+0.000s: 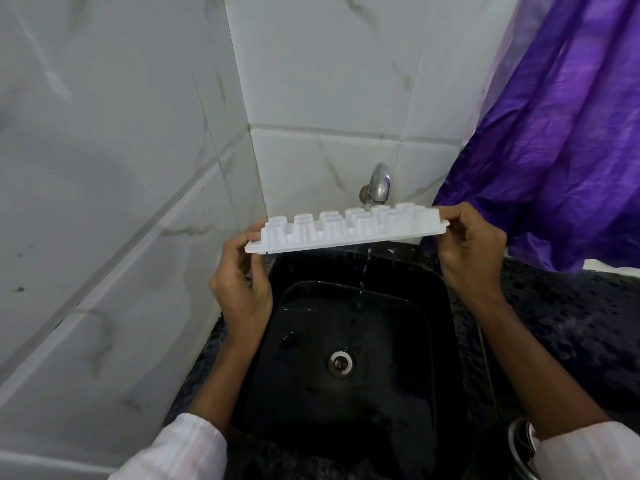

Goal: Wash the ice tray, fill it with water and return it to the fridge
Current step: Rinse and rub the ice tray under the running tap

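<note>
In the middle of the frame, over the black sink point(346, 341), I hold the ice tray point(346, 228) upside down under the tap point(378, 183). It lies sideways, left hand point(242, 282) and right hand point(472, 251) each gripping one end. I think I must flip it cups-up to fill it.

I see the white plastic ice tray point(349, 228) turned upside down, cup bottoms up in two rows, held roughly level with its long axis running from 9 to 3 o'clock, water dripping from its underside.
</note>
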Available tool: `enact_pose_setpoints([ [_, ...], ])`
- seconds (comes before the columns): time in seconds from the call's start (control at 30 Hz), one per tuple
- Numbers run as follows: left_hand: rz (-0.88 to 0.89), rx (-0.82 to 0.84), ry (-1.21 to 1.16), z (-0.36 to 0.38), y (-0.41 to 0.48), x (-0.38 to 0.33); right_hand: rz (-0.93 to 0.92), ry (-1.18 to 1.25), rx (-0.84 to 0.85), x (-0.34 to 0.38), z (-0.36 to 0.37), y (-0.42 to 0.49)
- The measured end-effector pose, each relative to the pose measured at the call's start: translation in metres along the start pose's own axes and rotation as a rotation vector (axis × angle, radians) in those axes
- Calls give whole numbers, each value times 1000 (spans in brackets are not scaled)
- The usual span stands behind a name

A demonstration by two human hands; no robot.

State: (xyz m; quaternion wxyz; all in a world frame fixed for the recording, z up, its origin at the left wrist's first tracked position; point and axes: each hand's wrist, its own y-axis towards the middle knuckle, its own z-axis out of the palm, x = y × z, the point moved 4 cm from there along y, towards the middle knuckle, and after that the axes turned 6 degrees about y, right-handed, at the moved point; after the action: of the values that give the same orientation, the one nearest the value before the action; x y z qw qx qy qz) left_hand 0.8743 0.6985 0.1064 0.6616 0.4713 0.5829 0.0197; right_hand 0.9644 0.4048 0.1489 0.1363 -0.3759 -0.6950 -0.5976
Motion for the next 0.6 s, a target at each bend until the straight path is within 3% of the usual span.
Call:
enact_pose_setpoints([
  [0.13,120,-41,-17,-4,8,-15,-56,44,-64,13,-7,8],
  [0.23,105,6,0,-1,5,-6,-38,-19,-89,7,-5,-5],
  [0.3,12,147,77,7,-7,19,89,-112,-11,-20,8,-32],
  [0.43,-357,529,293,16,-60,93,632,-182,335,-100,38,-115],
  [0.6,-641,608,204,17,-85,117,757,-119,403,-116,46,-137],
])
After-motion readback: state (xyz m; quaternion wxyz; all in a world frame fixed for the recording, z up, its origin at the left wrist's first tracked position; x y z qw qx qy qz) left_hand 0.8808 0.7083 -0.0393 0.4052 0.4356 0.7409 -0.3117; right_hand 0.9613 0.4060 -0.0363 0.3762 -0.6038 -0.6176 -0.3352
